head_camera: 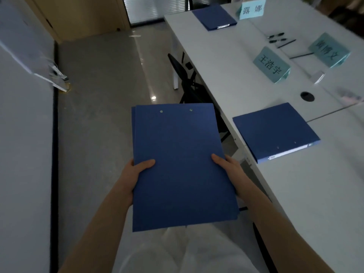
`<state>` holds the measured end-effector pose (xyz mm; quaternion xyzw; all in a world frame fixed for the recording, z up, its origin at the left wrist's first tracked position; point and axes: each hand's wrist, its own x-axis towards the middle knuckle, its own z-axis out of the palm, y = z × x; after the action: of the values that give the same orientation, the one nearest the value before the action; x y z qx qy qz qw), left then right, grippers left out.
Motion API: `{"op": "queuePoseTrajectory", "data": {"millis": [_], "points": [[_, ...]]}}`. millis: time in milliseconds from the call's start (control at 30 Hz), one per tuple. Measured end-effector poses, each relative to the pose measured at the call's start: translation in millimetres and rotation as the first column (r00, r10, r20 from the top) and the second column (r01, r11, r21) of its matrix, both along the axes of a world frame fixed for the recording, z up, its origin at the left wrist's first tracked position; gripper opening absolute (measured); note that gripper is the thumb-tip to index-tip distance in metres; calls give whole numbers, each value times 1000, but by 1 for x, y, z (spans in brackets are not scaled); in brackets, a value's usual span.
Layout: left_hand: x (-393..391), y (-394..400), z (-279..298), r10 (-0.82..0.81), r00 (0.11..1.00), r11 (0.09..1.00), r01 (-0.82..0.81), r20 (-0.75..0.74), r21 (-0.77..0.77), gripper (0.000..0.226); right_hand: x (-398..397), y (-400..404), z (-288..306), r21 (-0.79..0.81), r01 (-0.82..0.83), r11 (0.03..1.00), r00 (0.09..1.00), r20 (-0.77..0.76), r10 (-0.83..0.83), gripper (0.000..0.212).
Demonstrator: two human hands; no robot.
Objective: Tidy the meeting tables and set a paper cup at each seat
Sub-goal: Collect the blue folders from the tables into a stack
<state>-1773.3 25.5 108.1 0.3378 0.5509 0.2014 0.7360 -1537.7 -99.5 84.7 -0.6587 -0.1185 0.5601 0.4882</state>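
- Dim, bluish room; daylight enters through the far window (145,8)
- Pale glare streaks the floor (98,75) (wide-angle bending at edges)
- Right edge blurred

A wide strip of bare grey floor (98,95) runs ahead between a pale wall (23,154) on the left and a long white table (325,194) on the right, giving open passage forward. A slanted board (29,64) leans out from the wall into that strip. A black chair (187,83) stands tucked against the table's near edge. On the tabletop, a blue folder (275,133) lies near the edge, with bare surface just beyond it toward a round cable hole (307,96). Farther along stand three pale green name cards (271,65), scattered pens (279,39) and another blue folder (213,16).
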Motion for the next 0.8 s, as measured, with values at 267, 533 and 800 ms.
{"op": "queuePoseTrajectory", "data": {"millis": [267,533,800], "points": [[66,83,-9,-16,1000,999,16,4,-38,48,91,52,-31,-163,110,981,959,275,-62,39],[136,151,-12,33,999,999,-33,-22,-18,42,194,62,-113,-572,-53,818,678,581,450,55],[180,189,-19,79,997,997,-79,-20,-11,47,184,53,-141,-719,-136,681,572,505,647,67]]}}
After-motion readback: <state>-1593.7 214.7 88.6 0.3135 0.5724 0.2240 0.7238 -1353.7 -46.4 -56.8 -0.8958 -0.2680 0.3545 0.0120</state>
